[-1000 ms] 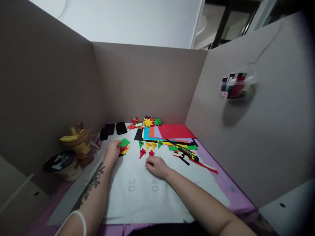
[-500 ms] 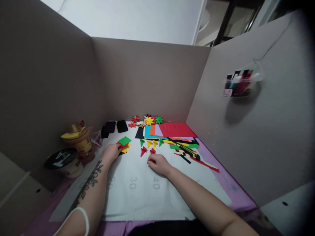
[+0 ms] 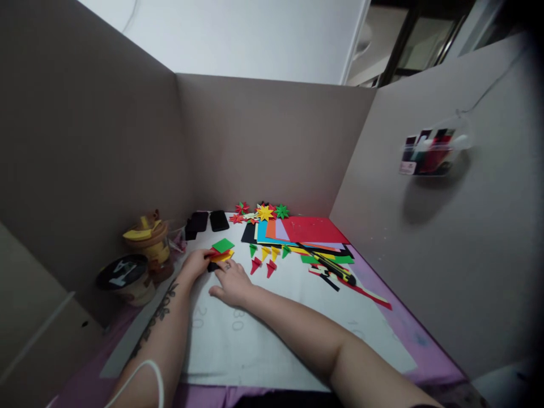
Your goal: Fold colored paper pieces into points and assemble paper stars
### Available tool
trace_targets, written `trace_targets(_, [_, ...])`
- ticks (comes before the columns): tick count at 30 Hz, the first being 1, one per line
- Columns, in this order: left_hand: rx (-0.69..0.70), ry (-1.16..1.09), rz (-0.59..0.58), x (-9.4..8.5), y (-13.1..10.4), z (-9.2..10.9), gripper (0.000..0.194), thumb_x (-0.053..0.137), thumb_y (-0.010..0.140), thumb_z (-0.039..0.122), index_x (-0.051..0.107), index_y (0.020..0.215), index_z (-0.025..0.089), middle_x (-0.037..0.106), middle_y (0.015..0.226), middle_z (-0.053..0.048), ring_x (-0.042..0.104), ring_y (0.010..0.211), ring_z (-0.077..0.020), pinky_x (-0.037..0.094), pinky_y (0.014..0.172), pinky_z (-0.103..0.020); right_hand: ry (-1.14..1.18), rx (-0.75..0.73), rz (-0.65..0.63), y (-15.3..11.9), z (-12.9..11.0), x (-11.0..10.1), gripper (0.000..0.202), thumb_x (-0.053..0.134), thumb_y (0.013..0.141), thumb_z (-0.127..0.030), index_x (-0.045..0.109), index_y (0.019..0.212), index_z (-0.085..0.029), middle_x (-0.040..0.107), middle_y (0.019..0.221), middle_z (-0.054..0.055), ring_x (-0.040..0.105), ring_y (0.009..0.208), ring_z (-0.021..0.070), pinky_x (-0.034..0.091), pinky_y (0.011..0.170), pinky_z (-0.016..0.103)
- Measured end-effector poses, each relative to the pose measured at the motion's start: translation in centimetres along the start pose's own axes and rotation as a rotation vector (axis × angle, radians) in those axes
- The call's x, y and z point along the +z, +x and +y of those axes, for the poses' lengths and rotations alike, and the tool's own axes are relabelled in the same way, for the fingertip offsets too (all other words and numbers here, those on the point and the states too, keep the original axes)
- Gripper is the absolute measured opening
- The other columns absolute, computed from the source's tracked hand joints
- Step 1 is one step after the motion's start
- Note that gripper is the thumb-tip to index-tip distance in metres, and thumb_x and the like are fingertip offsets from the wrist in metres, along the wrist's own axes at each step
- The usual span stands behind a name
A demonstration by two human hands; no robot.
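Note:
My left hand (image 3: 198, 265) is at the left edge of a small pile of paper squares, its fingers closed on a red piece (image 3: 216, 256). A green square (image 3: 223, 245) tops the pile, and yellow (image 3: 225, 256) and black pieces show lower down. My right hand (image 3: 232, 283) reaches to the pile's near side with its fingers spread, fingertips at the yellow and black paper. Right of the pile, small folded pieces lie in two rows: green (image 3: 253, 251) and yellow (image 3: 266, 253) ones behind, two red ones (image 3: 255, 265) in front.
Coloured sheets (image 3: 314, 230), paper stars (image 3: 264, 213) and phones (image 3: 219, 221) lie at the back. A yellow-black cutter (image 3: 335, 268) rests among paper strips at the right. Tubs (image 3: 127, 280) stand at the left. Grey panels (image 3: 272, 141) enclose the table.
My right hand has moved left from beside the red folded pieces to the paper pile, and its fingers have opened. My left hand stays at the pile. The view has shifted slightly.

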State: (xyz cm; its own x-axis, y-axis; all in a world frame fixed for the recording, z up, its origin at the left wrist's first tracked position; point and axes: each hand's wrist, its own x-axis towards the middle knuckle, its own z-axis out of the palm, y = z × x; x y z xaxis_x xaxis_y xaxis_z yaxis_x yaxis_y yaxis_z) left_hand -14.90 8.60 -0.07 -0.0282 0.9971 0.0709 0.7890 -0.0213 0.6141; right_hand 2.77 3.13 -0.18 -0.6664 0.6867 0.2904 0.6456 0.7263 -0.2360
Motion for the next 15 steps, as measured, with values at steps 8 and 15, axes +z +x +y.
trace_targets(8, [0.06, -0.118, 0.046, 0.2, 0.4, -0.9, 0.033, 0.049, 0.071, 0.022, 0.071, 0.095, 0.014, 0.072, 0.095, -0.009, 0.065, 0.089, -0.0234, 0.048, 0.082, -0.031, 0.199, -0.121, 0.09, -0.3, 0.5, 0.0, 0.044, 0.055, 0.081, -0.039, 0.057, 0.117, -0.015, 0.052, 0.128, 0.011, 0.038, 0.122, 0.0284, 0.029, 0.101, 0.046])
trace_targets(15, [0.01, -0.156, 0.138, 0.1, 0.3, -0.5, 0.035, 0.051, 0.065, 0.017, 0.069, 0.095, 0.014, 0.072, 0.095, -0.008, 0.065, 0.088, -0.0213, 0.049, 0.08, -0.029, 1.062, 0.444, 0.519, -3.2, 3.9, -2.2, 0.026, 0.061, 0.07, -0.027, 0.069, 0.093, -0.018, 0.068, 0.093, 0.007, 0.062, 0.079, 0.019, 0.049, 0.073, 0.033])
